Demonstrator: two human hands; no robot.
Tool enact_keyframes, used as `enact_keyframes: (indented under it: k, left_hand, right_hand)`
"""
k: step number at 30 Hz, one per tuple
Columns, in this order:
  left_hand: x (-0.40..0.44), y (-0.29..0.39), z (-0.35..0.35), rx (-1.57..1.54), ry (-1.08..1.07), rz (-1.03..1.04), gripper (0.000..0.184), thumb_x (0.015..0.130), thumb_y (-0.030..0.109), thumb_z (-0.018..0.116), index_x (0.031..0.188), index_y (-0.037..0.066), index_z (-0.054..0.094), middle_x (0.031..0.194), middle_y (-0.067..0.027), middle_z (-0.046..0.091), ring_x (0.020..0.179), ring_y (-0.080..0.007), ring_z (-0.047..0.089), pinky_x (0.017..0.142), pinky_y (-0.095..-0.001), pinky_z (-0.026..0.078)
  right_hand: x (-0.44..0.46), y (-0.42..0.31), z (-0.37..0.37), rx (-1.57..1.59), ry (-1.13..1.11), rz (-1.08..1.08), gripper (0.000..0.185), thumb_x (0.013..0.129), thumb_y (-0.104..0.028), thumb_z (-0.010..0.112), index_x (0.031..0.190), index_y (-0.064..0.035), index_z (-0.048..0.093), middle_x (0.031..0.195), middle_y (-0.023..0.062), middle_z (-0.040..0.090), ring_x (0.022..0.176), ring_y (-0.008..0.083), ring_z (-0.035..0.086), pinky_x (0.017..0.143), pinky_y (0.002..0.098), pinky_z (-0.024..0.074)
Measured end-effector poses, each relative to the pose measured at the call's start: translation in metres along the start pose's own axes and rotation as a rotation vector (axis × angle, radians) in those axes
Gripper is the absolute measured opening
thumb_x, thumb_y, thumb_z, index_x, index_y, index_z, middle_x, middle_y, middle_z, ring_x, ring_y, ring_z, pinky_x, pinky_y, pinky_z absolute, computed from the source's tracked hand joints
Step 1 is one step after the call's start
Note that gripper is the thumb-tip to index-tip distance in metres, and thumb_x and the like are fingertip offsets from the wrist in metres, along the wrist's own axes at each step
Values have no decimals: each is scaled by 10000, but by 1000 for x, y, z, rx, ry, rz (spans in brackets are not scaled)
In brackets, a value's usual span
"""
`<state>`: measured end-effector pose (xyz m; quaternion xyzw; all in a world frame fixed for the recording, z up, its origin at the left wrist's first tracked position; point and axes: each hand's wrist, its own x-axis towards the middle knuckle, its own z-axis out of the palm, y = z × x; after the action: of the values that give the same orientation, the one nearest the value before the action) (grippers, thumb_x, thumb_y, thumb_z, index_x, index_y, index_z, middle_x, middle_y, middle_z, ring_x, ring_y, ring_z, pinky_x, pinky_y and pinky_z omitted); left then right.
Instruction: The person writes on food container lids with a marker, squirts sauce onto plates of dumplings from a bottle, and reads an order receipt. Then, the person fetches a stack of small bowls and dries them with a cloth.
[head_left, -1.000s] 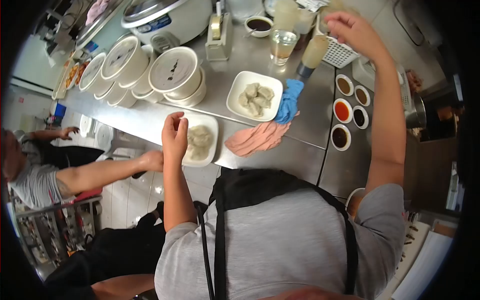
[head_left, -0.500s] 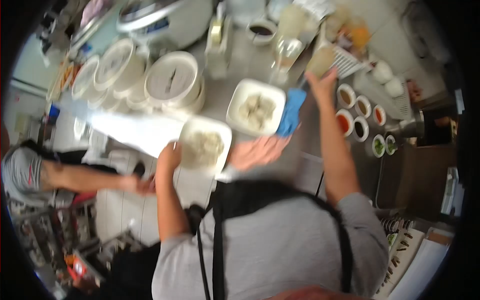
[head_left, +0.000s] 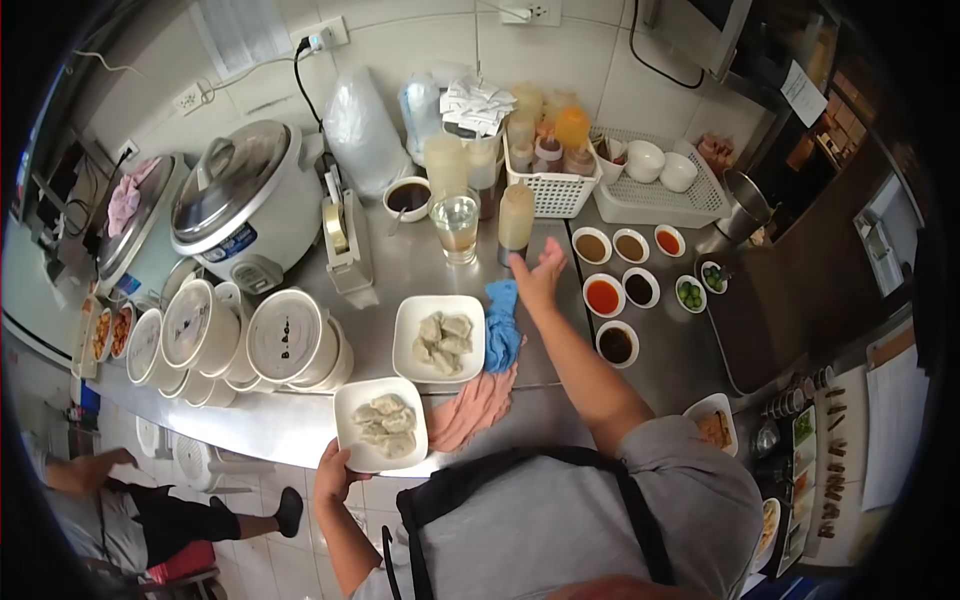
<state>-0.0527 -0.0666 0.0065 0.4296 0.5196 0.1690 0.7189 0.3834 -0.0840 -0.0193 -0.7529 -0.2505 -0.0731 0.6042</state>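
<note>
Gripping the near bowl (head_left: 350,455), the left hand (head_left: 335,475) has its thumb at the rim on the seven o'clock corner; the fingers under it are mostly hidden. This white bowl, with dumplings (head_left: 385,418) inside, is at the front edge of the counter (head_left: 560,420). How much of it rests on the metal, I cannot tell. The right hand (head_left: 540,272) is open, its fingers spread apart, just beside the lower part of the upright bottle (head_left: 516,215); whether the thumb touches it, I cannot tell. Taking the far bowl (head_left: 403,345) as the clock's centre, the near bowl is at seven o'clock and the bottle at one o'clock. The far bowl also contains dumplings. Around it, the blue cloth (head_left: 503,325) lies at three o'clock and the pink cloth (head_left: 472,412) at five o'clock. A glass (head_left: 456,225) with clear liquid stands at twelve o'clock, and a tape dispenser (head_left: 346,245) is between ten and eleven. Stacked lidded tubs (head_left: 285,335) are at nine o'clock, the rice cooker (head_left: 240,200) at ten. Six sauce dishes (head_left: 603,295) are grouped between two and three o'clock, with red, brown and dark contents. Far at eight o'clock, beyond the counter, another person (head_left: 110,525) is partly visible.
</note>
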Motion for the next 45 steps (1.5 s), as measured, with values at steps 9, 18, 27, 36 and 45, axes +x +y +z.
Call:
enact_keyframes:
  k: [9,18,27,36,45]
  left_hand:
    - [6,-18,1,-135,-34,83,487,762,209,438,1200,21,340,1024,-119,525,783,-214,572,558,-297,485]
    - [10,-21,-1,-213,1,129,498,739,237,537,1158,10,393,953,-96,558,730,-174,585,479,-268,511]
    - [10,-15,3,-229,40,108,494,712,184,519,1148,-8,388,927,-119,558,694,-187,590,484,-276,521]
    - [10,-12,0,-241,35,91,510,696,162,519,1155,-11,380,916,-107,557,662,-171,587,471,-262,513]
    - [13,-19,-4,-225,56,104,539,700,192,538,1167,-17,367,955,-115,540,704,-177,582,495,-273,513]
  right_hand:
    - [63,7,29,112,-251,-70,894,540,-239,731,1227,1,211,1177,227,375,1061,317,416,863,351,362]
    - [90,6,23,-81,-259,64,820,592,-222,709,1211,17,227,1105,214,439,1020,305,446,838,346,374]
    - [122,-63,83,133,-126,-375,623,674,-101,585,1203,23,281,1124,208,395,1029,304,422,867,371,356]
    - [181,-45,123,-239,-337,-80,728,531,-264,698,1130,-7,374,1098,166,471,1009,279,469,857,338,375]
    - [142,-184,-30,-86,-107,-381,579,634,-237,671,1064,37,396,973,152,519,858,235,534,751,298,424]
